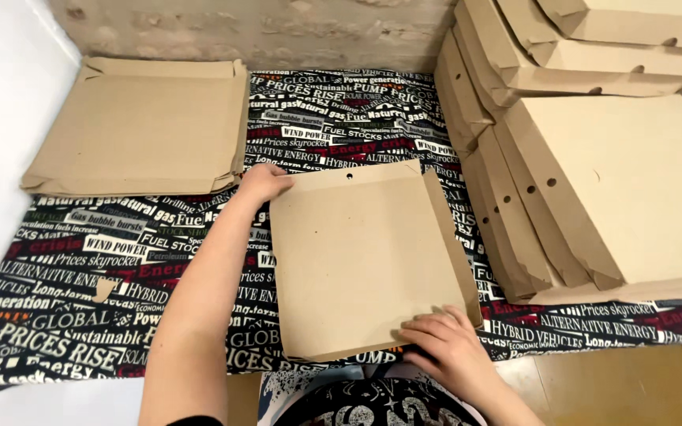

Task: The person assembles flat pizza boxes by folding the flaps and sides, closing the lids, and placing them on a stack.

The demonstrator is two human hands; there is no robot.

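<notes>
Pressing my left hand (264,182) flat against the far left corner of the half-folded cardboard box (361,256) and spreading my right hand (445,345) open on its near right edge, I am holding it down in the middle of the surface (80,276), gripping nothing. I am judging it light, stiff along its creases but easily bent, best handled at corners and raised flaps. I am counting one flat stack (140,126) on the left and about six folded boxes (617,181) piled on the right.
</notes>
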